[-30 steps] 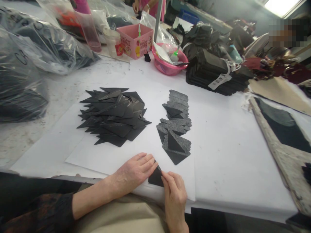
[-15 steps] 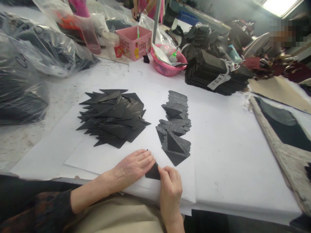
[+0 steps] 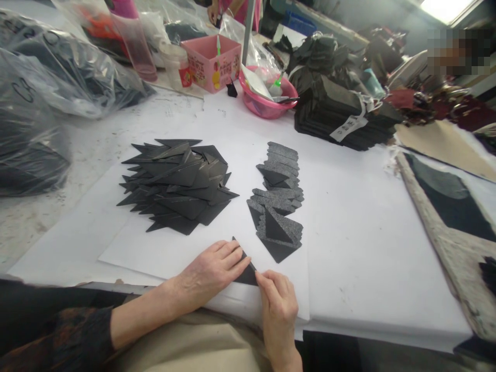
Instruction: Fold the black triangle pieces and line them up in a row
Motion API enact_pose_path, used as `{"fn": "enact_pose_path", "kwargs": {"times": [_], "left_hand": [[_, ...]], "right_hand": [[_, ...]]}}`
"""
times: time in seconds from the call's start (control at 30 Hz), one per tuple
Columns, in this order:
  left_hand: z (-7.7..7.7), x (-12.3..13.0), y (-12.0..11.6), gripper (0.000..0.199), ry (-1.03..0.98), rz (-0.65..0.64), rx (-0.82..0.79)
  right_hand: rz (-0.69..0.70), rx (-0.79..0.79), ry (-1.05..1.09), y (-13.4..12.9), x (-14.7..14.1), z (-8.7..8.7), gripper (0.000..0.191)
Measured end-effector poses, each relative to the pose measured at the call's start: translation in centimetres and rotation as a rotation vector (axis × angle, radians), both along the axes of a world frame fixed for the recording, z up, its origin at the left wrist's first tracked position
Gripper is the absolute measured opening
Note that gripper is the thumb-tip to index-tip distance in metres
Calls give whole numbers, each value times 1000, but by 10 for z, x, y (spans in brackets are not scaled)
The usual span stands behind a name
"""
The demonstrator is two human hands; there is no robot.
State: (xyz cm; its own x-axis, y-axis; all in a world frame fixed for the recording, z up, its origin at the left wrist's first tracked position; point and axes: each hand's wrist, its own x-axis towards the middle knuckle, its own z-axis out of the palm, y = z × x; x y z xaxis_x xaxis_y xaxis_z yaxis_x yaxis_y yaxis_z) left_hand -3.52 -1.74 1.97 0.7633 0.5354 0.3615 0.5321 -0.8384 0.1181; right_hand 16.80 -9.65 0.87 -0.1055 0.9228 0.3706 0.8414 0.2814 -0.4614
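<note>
A black triangular piece (image 3: 246, 277) lies on white paper at the table's front edge. My left hand (image 3: 212, 269) rests over its upper left side, fingers flat and stretched on it. At the piece's right corner, my right hand (image 3: 279, 297) pinches it between thumb and forefinger. Beyond my left hand is a heaped pile of black pointed pieces (image 3: 178, 186). To the right of that pile, an overlapping column of grey speckled pieces (image 3: 282, 155) runs toward me, with a few black faces showing among them.
Clear plastic bags (image 3: 34, 129) of dark material fill the left. At the back stand a pink box (image 3: 207, 64), a pink basin (image 3: 267, 106) and a tied black stack (image 3: 329, 111). A board (image 3: 434, 232) lies at right. Another person's hands show at the top.
My right hand has shifted slightly right and down along the piece's edge. The fingers of my left hand reach a little further right. The whole view has moved slightly.
</note>
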Motion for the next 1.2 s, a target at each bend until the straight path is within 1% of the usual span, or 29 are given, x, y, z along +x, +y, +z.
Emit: {"fn": "enact_pose_path", "kwargs": {"times": [0.17, 0.27, 0.33, 0.43, 0.6, 0.87, 1.07, 1.2], "left_hand": [[0, 7, -4, 24, 16, 11, 17], [-2, 12, -6, 23, 14, -30, 7], [-3, 14, -7, 23, 4, -57, -3], [-2, 14, -9, 24, -6, -40, 1], [3, 14, -11, 26, -11, -24, 8], [2, 15, -15, 27, 35, -26, 6], [0, 16, -14, 27, 4, -96, 7], [1, 15, -15, 27, -6, -107, 13]], "right_hand": [[-21, 1, -64, -1, -3, 1, 19], [-30, -24, -79, -2, -4, 1, 21], [-26, -28, -73, -3, -3, 1, 22], [-24, -9, -37, -6, 1, 2, 22], [-63, 16, 13, -12, 8, 3, 16], [-78, 41, -30, -17, 6, 0, 24], [-73, 22, -43, -18, 5, -2, 25], [-72, 37, -50, -19, 6, -2, 25]]}}
